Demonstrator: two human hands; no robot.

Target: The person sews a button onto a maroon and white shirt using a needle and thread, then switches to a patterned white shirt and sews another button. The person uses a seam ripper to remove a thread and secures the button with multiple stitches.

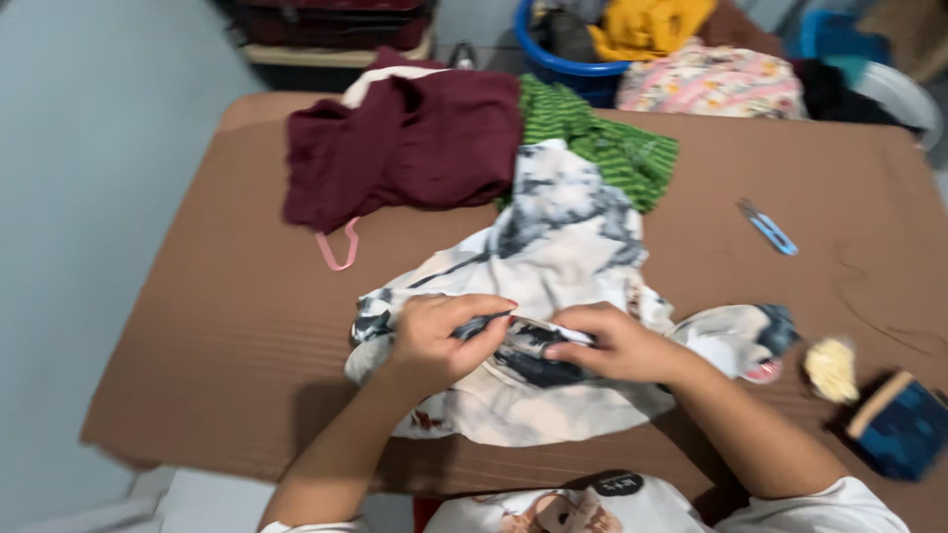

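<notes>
A white garment with grey-black blotches lies crumpled in the middle of a brown-covered table. My left hand pinches a fold of this garment near its front edge. My right hand grips the same fold just to the right, fingers closed on the cloth. The two hands are almost touching.
A maroon garment with a pink strap and a green striped cloth lie at the table's back. Small blue snips rest at the right, a yellowish wad and a dark blue box nearer. A blue basket of clothes stands behind.
</notes>
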